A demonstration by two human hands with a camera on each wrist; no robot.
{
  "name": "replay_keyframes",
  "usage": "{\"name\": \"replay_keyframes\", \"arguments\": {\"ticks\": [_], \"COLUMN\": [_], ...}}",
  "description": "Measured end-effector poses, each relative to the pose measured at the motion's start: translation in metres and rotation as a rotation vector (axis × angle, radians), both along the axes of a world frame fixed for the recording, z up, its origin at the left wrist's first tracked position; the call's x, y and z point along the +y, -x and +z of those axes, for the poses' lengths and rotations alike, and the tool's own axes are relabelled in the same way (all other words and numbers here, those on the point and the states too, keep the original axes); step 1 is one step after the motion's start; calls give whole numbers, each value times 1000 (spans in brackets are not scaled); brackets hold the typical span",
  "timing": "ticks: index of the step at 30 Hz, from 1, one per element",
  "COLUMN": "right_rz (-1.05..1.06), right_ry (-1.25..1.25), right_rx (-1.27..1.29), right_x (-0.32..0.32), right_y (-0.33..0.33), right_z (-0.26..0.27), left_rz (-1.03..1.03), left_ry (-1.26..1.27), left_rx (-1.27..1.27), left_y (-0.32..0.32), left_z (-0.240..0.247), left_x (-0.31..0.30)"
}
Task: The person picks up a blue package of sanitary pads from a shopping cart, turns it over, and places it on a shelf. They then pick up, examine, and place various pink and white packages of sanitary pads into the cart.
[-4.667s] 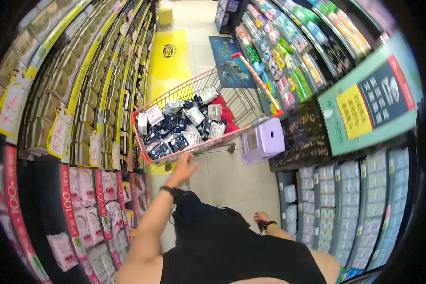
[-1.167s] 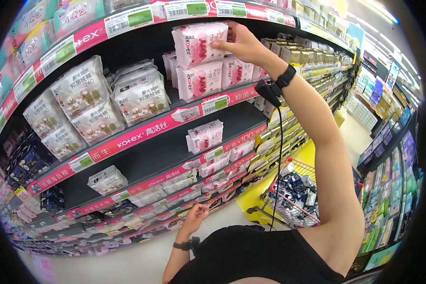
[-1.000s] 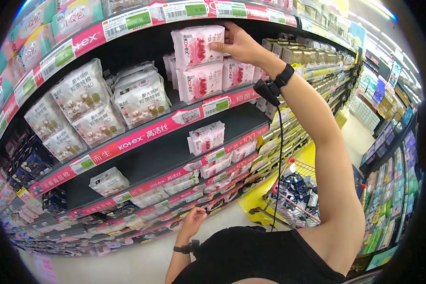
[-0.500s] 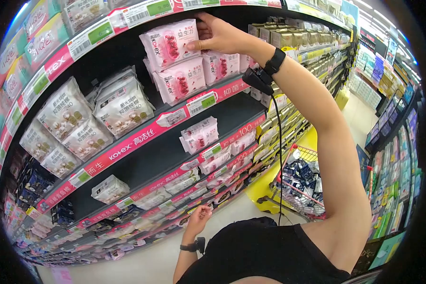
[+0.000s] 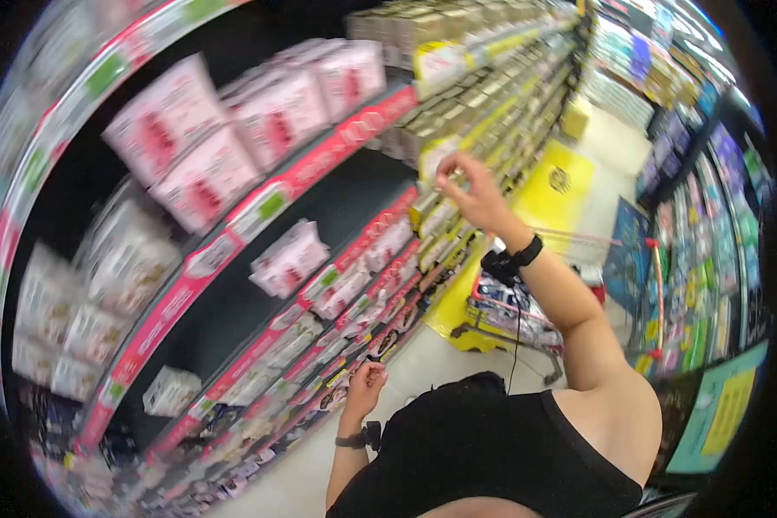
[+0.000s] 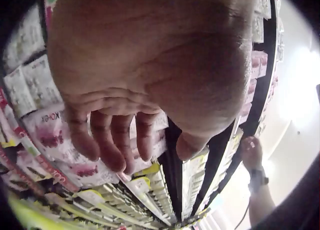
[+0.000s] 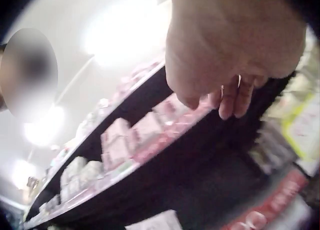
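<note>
Away from the pink packs, the right hand (image 5: 475,194) hangs in the air before the shelf ends, fingers loosely bent and holding nothing; the right wrist view shows the same bare hand (image 7: 235,49). Low by the lower shelves, the left hand (image 5: 367,388) is held with loosely curled fingers; its palm (image 6: 150,54) is empty in the left wrist view. Two pink packs (image 5: 164,121) are stacked on the upper shelf, one above the other, beside a pink row (image 5: 281,125). A single pink pack (image 5: 292,257) lies on the shelf below.
A wire cart (image 5: 509,315) holding many dark and white packs stands at the right of the shelves. White packs (image 5: 129,259) stand on the left part of the shelf. A yellow floor mat (image 5: 557,181) lies along the aisle, with product shelves (image 5: 708,268) opposite.
The right hand has let go of the top pink pack and moved down and right, away from it. The view has turned right, and the left hand remains low.
</note>
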State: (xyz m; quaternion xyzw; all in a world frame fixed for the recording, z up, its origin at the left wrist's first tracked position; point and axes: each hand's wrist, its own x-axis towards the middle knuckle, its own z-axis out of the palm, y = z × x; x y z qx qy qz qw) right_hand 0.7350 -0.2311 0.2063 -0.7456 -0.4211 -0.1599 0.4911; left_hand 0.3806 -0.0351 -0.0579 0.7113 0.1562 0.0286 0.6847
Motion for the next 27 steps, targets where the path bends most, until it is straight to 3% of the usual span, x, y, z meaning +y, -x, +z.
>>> {"name": "replay_keyframes", "arguments": {"ticks": [3, 5, 8, 11, 13, 16, 17, 19, 22, 27], "right_rz": [-52, -105, -153, -274, -482, -675, -688, -696, -713, -757], "right_ry": [185, 327, 397, 299, 296, 320, 314, 289, 304, 433], "right_rx": [527, 509, 822, 846, 960, 932, 961, 980, 1180, 1239], "right_x": [-94, -169, -275, -373, -429, -502, -519, -538, -559, -553], "right_y": [-27, -9, 28, 31, 13, -15, -20, -30, -47, -73], "right_z": [-158, -231, -261, -310, -358, -416, -451, -454, -500, -538], "left_rz": [-136, -281, -568, -763, -779, -582, -580, -767, -1164, -980], "left_ry": [35, 4, -198, -339, -480, -353, -287, -371, -464, -472], "left_rx": [52, 94, 197, 316, 247, 140, 114, 236, 282, 543], "left_y": [-36, -67, -120, -183, -228, -283, -295, -314, -333, -345], "left_z": [-6, -6, -4, 20, 23, -4, -21, 5, 30, 24], "left_x": [-23, -45, -82, -131, -168, -231, -248, -306, -359, -373]}}
